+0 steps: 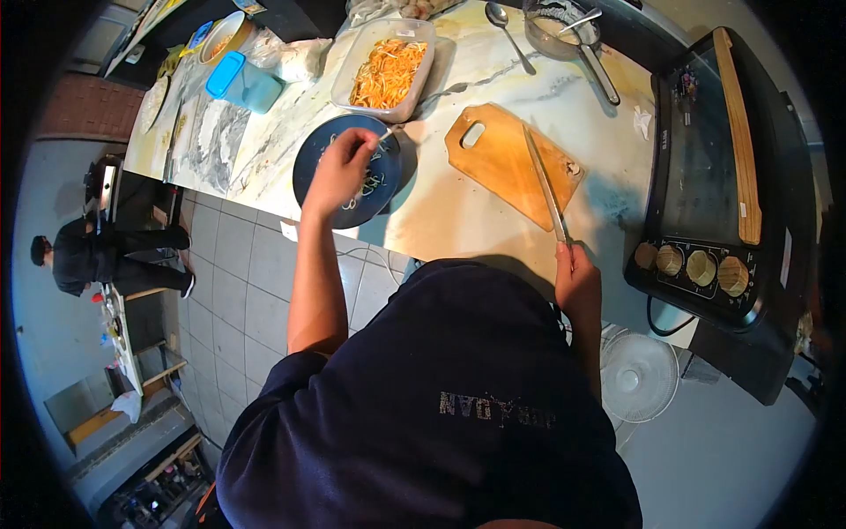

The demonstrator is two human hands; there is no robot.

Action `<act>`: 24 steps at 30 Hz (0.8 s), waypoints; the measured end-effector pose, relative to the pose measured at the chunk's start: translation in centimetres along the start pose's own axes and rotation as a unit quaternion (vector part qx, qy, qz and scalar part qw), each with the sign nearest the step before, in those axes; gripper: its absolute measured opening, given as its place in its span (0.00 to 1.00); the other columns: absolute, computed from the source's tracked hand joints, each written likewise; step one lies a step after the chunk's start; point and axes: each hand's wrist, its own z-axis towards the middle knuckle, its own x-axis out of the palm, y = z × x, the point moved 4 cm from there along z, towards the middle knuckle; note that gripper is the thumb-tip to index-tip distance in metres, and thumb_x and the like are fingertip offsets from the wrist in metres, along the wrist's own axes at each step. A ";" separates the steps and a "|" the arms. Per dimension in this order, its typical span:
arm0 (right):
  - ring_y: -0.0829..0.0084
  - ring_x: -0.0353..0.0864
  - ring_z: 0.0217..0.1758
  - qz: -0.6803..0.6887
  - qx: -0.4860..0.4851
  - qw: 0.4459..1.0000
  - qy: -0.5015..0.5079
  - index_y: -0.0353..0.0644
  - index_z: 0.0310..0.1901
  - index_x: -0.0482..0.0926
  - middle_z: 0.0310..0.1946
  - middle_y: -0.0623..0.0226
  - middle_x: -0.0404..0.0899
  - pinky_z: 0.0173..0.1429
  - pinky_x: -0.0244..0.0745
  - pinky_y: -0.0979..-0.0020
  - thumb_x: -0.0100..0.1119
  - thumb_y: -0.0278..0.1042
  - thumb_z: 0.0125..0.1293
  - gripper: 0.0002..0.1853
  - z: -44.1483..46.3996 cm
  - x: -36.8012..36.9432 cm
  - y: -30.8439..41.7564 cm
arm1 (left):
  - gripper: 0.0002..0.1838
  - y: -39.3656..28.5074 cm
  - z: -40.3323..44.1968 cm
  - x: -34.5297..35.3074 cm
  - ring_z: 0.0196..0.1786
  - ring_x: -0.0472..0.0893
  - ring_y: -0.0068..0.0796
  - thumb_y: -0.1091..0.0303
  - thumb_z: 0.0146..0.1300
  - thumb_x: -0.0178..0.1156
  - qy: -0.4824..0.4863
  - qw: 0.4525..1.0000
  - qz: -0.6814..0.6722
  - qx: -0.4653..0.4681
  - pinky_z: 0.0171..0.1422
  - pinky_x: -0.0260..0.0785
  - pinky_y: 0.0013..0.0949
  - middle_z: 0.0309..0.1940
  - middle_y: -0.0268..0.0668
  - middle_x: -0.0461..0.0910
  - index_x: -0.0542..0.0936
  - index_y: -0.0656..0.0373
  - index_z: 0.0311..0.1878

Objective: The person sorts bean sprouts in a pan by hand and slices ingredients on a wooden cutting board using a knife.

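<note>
My left hand is over a dark blue plate that holds small pale shreds. Its fingers are pinched together, with a small pale piece near the fingertips that is too small to name. To the right, my right hand is closed around the handle of a knife. The blade lies over a wooden cutting board, pointing away from me. A small pale bit sits at the board's right edge.
Beyond the plate stands a plastic tub of orange and white shreds, beside a blue-lidded container. A spoon and a pan are at the back. A toaster oven stands right. Another person is far left.
</note>
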 end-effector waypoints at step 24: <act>0.41 0.79 0.37 -0.035 0.048 0.996 0.060 0.40 0.38 0.78 0.29 0.46 0.80 0.36 0.72 0.50 0.50 0.47 0.73 0.17 -0.1 0.3 1.0 | 0.09 -4.8 1.5 16.3 0.43 0.79 0.50 0.67 0.58 0.64 0.051 0.957 0.190 0.213 0.48 0.72 0.47 0.35 0.47 0.78 0.80 0.62 0.38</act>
